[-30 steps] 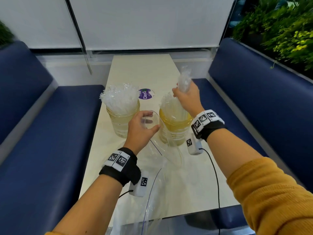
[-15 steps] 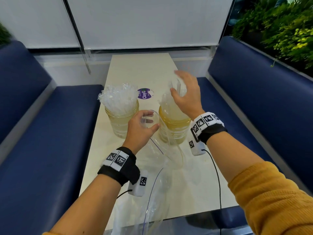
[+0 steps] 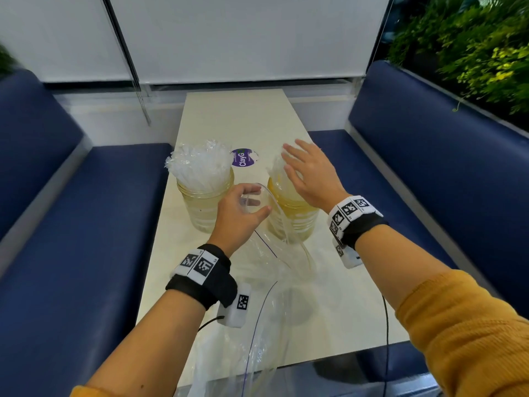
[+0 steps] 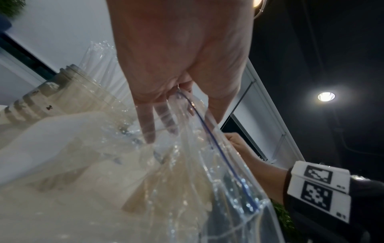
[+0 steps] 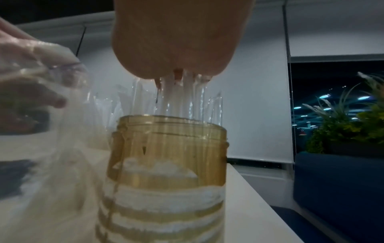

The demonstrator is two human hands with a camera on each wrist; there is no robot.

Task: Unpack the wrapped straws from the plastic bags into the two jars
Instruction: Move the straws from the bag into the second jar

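Two clear jars stand side by side on the cream table point(image 3: 229, 118). The left jar point(image 3: 204, 207) is packed with wrapped straws point(image 3: 200, 164). The right, amber-tinted jar point(image 3: 294, 222) point(image 5: 166, 172) also holds wrapped straws point(image 3: 276, 170) point(image 5: 182, 97). My right hand point(image 3: 303, 170) lies flat with straight fingers on top of those straws. My left hand point(image 3: 243, 207) pinches the rim of a clear zip bag point(image 3: 266, 310) point(image 4: 207, 164) between the jars; the bag hangs down toward the table's near edge.
Blue benches point(image 3: 71, 253) point(image 3: 429, 156) flank the narrow table. A purple round sticker point(image 3: 243, 159) lies behind the jars. White window blinds point(image 3: 243, 38) close off the far end, and green plants point(image 3: 472, 47) stand at the right rear.
My right hand let go of the bundle of straws it held above the right jar, opened, and now lies flat on their tops. My left hand kept hold of the bag.
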